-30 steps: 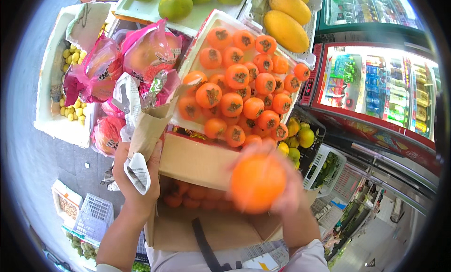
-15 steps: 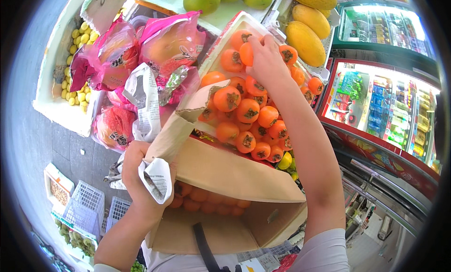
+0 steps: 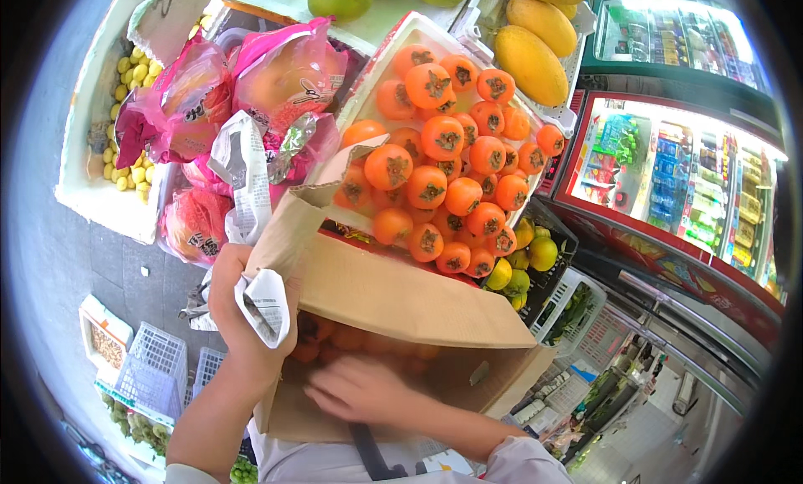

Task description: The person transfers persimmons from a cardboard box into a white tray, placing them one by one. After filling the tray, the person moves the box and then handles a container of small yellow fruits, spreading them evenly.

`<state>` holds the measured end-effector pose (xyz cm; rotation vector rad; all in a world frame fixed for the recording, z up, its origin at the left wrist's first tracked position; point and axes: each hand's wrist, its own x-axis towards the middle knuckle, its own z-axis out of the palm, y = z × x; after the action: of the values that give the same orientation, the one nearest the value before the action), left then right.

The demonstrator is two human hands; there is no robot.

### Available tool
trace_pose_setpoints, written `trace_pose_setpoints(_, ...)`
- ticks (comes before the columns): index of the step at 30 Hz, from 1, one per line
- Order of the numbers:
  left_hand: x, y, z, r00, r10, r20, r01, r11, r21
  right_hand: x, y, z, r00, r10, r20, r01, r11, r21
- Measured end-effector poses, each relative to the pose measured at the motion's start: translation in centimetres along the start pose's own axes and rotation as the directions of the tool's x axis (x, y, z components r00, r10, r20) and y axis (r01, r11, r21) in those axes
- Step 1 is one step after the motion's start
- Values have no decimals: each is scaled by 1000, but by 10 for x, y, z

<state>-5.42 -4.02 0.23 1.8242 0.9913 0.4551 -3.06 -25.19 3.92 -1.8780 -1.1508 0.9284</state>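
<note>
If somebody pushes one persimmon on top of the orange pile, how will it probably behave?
The persimmon would likely roll, being round and resting on other persimmons. Its smooth, shiny skin may feel slightly slippery.

A fruit shop, with persimmons [image 3: 443, 141] near a lit drinks fridge [image 3: 677, 183].

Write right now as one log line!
left hand: holding cardboard flap, newspaper | right hand: at cardboard box opening, blurred | persimmons: in box, white tray

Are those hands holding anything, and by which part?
The left hand grips the cardboard box by its left side, against folded newspaper. The right hand is blurred at the box's opening, so whether it holds anything cannot be told.
</note>
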Motion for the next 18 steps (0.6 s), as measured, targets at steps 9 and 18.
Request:
trace_pose_setpoints(9,3,13,-3,996,-66,62,71,994,-84,-1,91,134,925,369,94,-357,926,-127)
trace_pose_setpoints(18,6,18,5,998,48,-37,-50,998,-36,-5,117,127,761,634,138,-649,749,133)
